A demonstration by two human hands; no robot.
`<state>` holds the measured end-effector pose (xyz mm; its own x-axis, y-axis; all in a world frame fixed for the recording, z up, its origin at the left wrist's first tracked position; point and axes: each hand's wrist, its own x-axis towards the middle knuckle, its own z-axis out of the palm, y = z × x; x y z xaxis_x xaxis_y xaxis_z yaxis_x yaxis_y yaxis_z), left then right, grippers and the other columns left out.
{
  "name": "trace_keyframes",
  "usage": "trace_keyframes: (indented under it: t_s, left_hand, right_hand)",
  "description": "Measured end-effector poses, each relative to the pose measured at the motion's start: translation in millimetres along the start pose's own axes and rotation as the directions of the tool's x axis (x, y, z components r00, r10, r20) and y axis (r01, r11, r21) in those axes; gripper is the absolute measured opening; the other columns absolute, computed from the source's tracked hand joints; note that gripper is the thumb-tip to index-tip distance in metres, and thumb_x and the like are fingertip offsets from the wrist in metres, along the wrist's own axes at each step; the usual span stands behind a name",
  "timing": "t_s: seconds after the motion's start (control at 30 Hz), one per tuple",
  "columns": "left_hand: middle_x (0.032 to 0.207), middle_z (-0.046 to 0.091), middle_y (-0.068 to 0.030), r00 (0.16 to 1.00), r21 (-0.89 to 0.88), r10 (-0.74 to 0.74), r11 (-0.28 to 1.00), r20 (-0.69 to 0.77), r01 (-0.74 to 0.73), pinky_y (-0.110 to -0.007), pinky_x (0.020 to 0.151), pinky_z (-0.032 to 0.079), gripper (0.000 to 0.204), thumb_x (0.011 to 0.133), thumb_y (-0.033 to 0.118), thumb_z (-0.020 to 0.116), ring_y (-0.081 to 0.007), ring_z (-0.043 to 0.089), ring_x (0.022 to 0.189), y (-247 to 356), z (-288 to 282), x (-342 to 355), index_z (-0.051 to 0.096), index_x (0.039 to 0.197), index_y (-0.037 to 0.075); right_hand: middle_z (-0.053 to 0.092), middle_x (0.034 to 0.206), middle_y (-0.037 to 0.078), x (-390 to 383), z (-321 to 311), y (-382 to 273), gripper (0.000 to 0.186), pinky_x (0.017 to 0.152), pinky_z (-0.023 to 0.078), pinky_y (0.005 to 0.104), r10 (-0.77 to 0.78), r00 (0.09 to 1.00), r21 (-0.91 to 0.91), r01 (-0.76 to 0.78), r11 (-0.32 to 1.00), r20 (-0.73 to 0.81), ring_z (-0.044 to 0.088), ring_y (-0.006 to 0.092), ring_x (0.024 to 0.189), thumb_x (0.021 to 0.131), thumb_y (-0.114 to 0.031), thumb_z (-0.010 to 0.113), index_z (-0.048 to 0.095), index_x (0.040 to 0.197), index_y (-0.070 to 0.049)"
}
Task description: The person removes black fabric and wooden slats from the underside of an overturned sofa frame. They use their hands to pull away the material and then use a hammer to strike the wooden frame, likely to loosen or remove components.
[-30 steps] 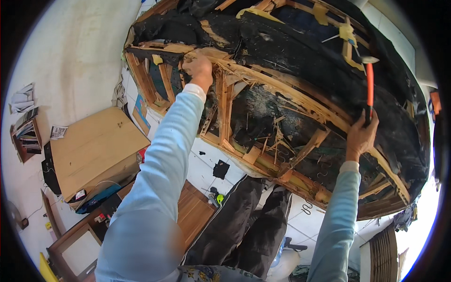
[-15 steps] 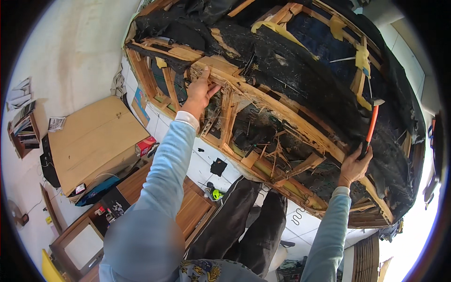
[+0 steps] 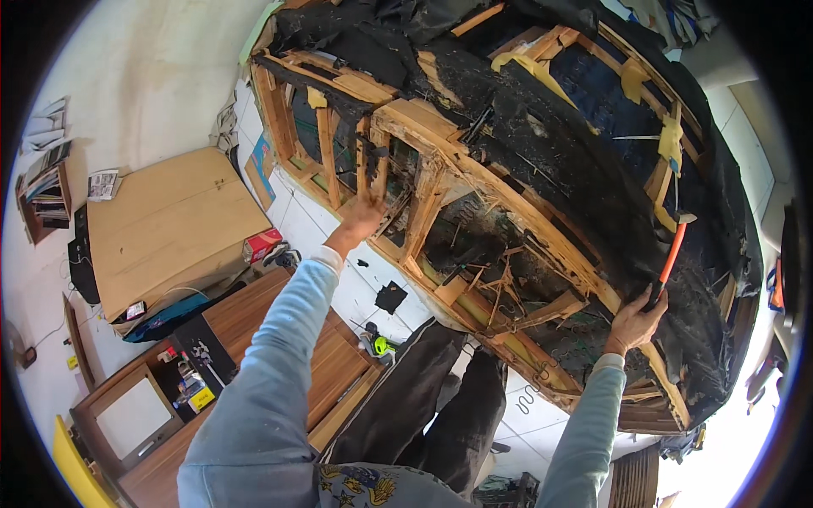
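A stripped wooden sofa frame with torn black fabric fills the upper right. Its rails are splintered in places. My right hand grips the black end of a hammer with an orange handle; the metal head points away from me, over the fabric. The hand rests close to the frame's long rail. My left hand is by the upright struts at the left part of the frame, its fingers smeared by motion, so I cannot make out whether they hold anything.
Yellow foam scraps cling to the far struts. Wavy metal springs hang off the near edge. On the tiled floor lie a black scrap and a green-and-black tool. A large cardboard piece and a brown wooden cabinet stand left.
My left hand has left the long rail and come down nearer me, to the struts. My right hand keeps the hammer in nearly the same place. The view has shifted slightly.
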<state>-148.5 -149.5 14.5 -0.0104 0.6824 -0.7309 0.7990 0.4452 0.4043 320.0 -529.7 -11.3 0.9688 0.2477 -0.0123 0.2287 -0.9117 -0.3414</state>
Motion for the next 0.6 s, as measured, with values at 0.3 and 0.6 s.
trace_keyframes:
  t_s: [0.3, 0.6]
  left_hand:
    - [0.104, 0.067, -0.0109, 0.997, -0.364, -0.065, 0.929, 0.031, 0.072, -0.037, 0.082, 0.055, 0.067, 0.102, 0.067, 0.054, -0.0205, 0.066, 0.094, 140, 52, 11, 0.060, 0.123, 0.004]
    - [0.074, 0.052, -0.0001, 0.988, -0.488, 0.154, 0.861, -0.017, -0.142, -0.037, 0.077, 0.052, 0.042, 0.108, 0.051, 0.055, -0.0182, 0.057, 0.073, 106, 58, 12, 0.059, 0.097, 0.011]
  right_hand:
    - [0.071, 0.129, 0.017, 0, -3, -2, 0.047, 0.087, 0.053, 0.0549, -0.013, 1.000, -0.045, 0.013, 0.999, -0.010, 0.069, 0.0443, 0.110, 0.104, -0.046, 0.058, 0.056, 0.142, -0.017]
    - [0.071, 0.129, 0.018, -1, -4, -8, 0.048, 0.087, 0.053, 0.0552, -0.008, 1.000, -0.006, 0.008, 1.000, 0.014, 0.069, 0.0454, 0.109, 0.105, -0.048, 0.056, 0.055, 0.142, -0.018]
